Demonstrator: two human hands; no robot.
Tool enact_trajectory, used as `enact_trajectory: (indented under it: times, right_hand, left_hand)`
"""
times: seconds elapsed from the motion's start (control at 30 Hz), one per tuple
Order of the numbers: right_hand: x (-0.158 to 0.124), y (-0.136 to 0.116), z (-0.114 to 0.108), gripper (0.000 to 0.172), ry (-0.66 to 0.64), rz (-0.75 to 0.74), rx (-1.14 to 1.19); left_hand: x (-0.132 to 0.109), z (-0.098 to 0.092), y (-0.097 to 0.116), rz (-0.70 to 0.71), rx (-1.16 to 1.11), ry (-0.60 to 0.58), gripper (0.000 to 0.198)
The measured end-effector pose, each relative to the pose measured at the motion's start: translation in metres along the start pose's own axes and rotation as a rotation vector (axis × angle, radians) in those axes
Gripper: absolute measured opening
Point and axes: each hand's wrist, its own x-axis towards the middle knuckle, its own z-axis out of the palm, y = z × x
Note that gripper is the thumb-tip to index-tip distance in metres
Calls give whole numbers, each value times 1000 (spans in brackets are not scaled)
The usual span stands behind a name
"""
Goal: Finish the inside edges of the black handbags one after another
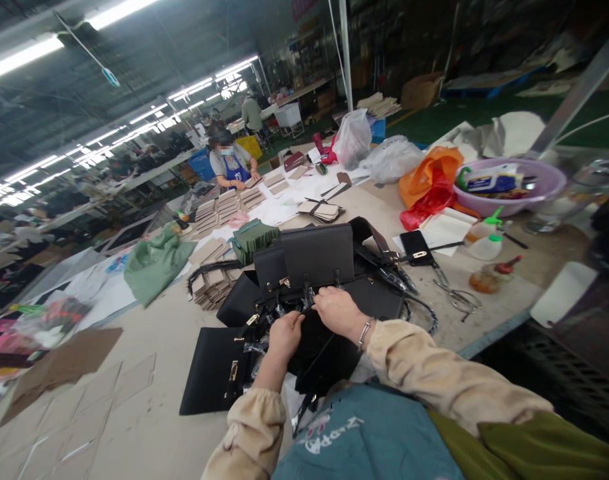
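Note:
Just in front of my body, my left hand (285,335) is closed, thumb and fingertips pinching a dark edge or strap of a black handbag (312,337). My right hand (338,310) pinches the same dark piece a short way to the right; its exact shape is hidden by my fingers. Around both hands lie several more black handbags with gold-coloured fittings and clear plastic wrap on their handles. One upright bag (318,252) stands behind my hands, and another bag (212,370) lies flat to the left of my left hand.
Scissors (457,297), a phone (417,248), glue bottles (486,247) and a purple basin (514,187) are at the right. Green pieces (254,240) and beige stacks (214,287) sit beyond the bags. A green plastic bag (157,263) lies left. Across the table a co-worker (230,163) handles flat pieces.

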Motion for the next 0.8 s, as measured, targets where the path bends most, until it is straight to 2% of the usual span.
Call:
enact_trajectory:
  times: [0.37,0.6,0.8]
  right_hand:
    - [1,1,1,20,13,12,13]
    - [0,3,1,20,21,20,12]
    - [-2,4,1,20,26,34,15]
  left_hand:
    - [-5,1,4,-16,38,4,26]
    - [-10,-3,15,-25,40,10,27]
    - [0,-1,26,-21,8,27,25]
